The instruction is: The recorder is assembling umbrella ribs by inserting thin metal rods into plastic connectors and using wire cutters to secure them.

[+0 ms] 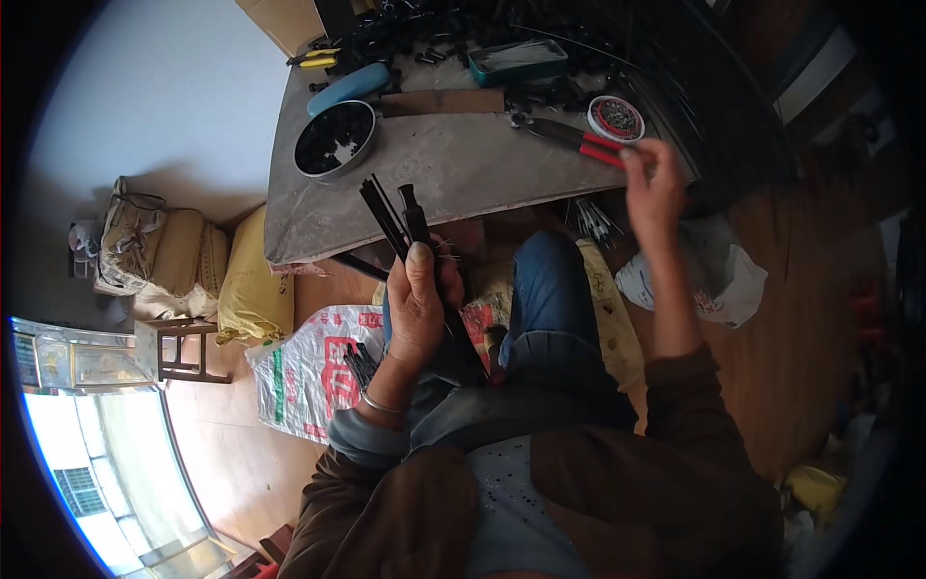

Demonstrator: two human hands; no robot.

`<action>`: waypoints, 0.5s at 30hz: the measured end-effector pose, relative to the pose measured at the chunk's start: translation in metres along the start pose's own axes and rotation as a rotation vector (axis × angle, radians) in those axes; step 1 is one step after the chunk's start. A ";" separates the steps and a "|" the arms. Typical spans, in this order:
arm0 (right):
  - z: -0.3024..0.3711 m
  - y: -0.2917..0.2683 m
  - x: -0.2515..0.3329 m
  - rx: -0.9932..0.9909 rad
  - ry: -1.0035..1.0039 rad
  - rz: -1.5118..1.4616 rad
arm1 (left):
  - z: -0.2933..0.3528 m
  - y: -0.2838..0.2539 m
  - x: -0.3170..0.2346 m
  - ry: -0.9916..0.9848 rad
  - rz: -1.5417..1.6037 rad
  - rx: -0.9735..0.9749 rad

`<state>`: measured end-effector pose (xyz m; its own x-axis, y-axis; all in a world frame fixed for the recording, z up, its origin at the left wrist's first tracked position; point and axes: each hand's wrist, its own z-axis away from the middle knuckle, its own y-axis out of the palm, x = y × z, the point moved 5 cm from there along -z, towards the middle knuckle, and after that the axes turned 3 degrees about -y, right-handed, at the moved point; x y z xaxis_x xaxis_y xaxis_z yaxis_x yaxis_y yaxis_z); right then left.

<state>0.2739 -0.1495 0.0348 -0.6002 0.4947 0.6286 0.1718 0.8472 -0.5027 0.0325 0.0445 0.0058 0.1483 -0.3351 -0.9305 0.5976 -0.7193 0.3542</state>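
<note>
My left hand [417, 304] is closed around a bundle of thin black rods [386, 217] and a thicker black tube with a flared end [413, 214], held tilted above my lap. Several thin pins stick out beside its fingers. Over the front right of the table, my right hand [658, 188] has thumb and forefinger curled together at the ends of the red-handled pliers [603, 150]. The pliers' dark head points left over the tabletop. Just beyond them sits a small round red-and-white dish [615, 118] of tiny metal pieces.
On the grey table [434, 164] are a bowl of small black parts [335, 140], a blue case [349, 90], a green tin [519, 63] and yellow-handled pliers [316, 58]. Black parts heap behind. A white bag [738, 285] lies right; yellow sacks [256, 289] and a stool [188, 349] stand left.
</note>
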 end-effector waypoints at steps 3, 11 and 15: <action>-0.011 0.000 -0.027 -0.012 -0.176 0.268 | -0.003 0.001 0.005 0.046 -0.036 0.041; 0.018 0.032 0.024 0.225 -0.422 0.398 | -0.005 -0.001 0.001 0.023 -0.018 0.106; 0.014 0.038 0.056 0.220 -0.514 0.203 | 0.000 -0.010 -0.001 0.046 -0.027 0.103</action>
<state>0.2359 -0.0923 0.0429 -0.8832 0.4384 0.1665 0.1896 0.6585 -0.7283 0.0266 0.0516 0.0031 0.1702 -0.2880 -0.9424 0.5179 -0.7875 0.3341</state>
